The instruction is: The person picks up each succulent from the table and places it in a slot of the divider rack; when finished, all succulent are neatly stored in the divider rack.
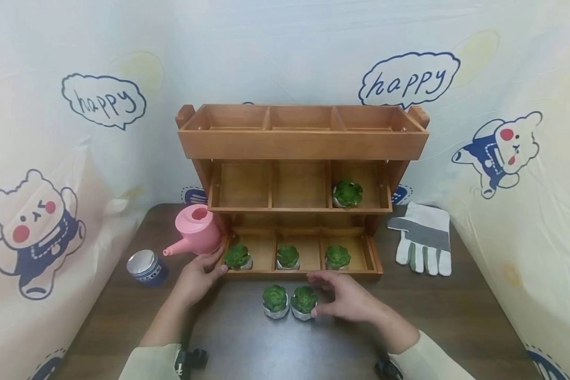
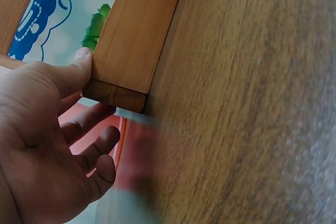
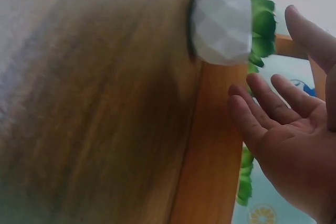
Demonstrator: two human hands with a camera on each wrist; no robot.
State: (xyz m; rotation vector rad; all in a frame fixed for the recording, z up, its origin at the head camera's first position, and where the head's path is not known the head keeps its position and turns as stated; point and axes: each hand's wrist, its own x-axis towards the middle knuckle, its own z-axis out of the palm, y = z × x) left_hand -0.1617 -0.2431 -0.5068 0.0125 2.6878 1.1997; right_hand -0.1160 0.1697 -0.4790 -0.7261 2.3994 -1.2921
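A tiered wooden plant stand [image 1: 303, 146] with divided trays stands on the table. My left hand [image 1: 196, 278] holds its bottom left corner; in the left wrist view the thumb [image 2: 81, 69] lies at the tray's front board [image 2: 135, 35] and the fingers curl beside its end. My right hand [image 1: 349, 298] is spread beside a potted succulent [image 1: 304, 301], thumb and fingers apart around its right side. Another potted succulent [image 1: 275, 301] stands just left of it. In the right wrist view a white faceted pot [image 3: 221, 27] shows beyond the open fingers [image 3: 247, 114].
Potted succulents sit in the bottom tray's left [image 1: 238, 256], middle [image 1: 288, 257] and right [image 1: 337, 257] compartments, and one [image 1: 348, 193] in the middle tier's right. A pink watering can [image 1: 199, 232] and blue-white cups [image 1: 147, 268] stand left; gloves [image 1: 424, 240] lie right.
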